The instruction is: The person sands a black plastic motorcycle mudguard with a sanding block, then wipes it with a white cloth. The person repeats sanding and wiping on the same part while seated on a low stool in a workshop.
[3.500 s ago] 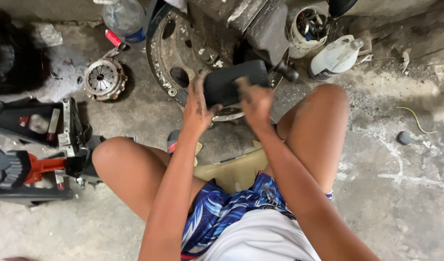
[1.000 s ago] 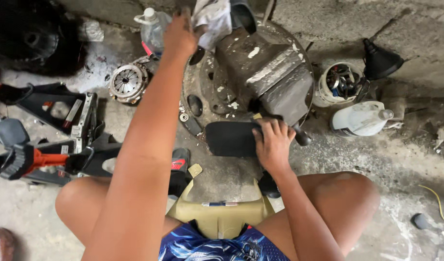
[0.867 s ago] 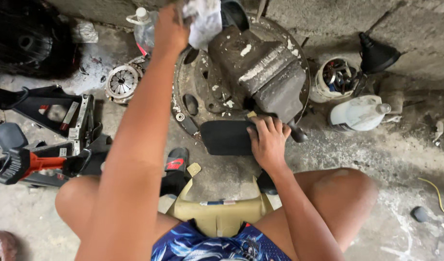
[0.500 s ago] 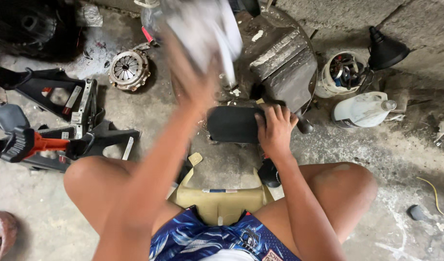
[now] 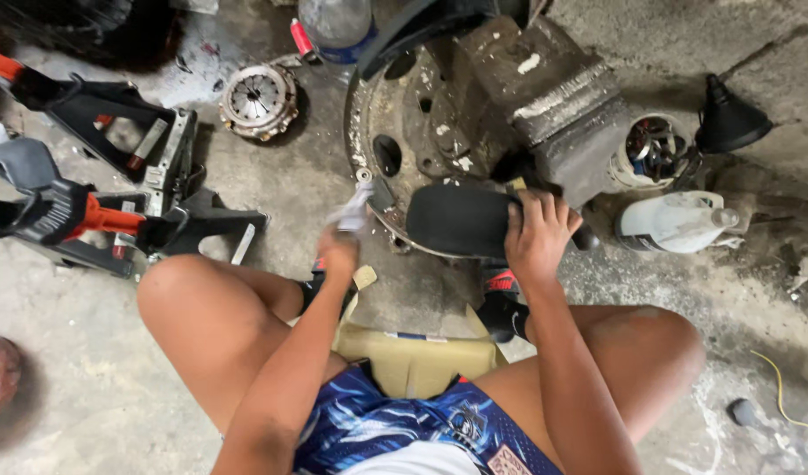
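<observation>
The right hand (image 5: 534,236) clasps a flat black padded part (image 5: 461,220), resting against the rusty round metal wheel (image 5: 395,132). The left hand (image 5: 338,251) pinches what seems a white rag (image 5: 356,211) beside it; wiping looks unfinished.

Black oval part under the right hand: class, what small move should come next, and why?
Probably bring the left hand with its white rag across onto the black oval part. The right hand already grips the part's right end against the vise, and the rag sits just left of it, not touching.
</observation>
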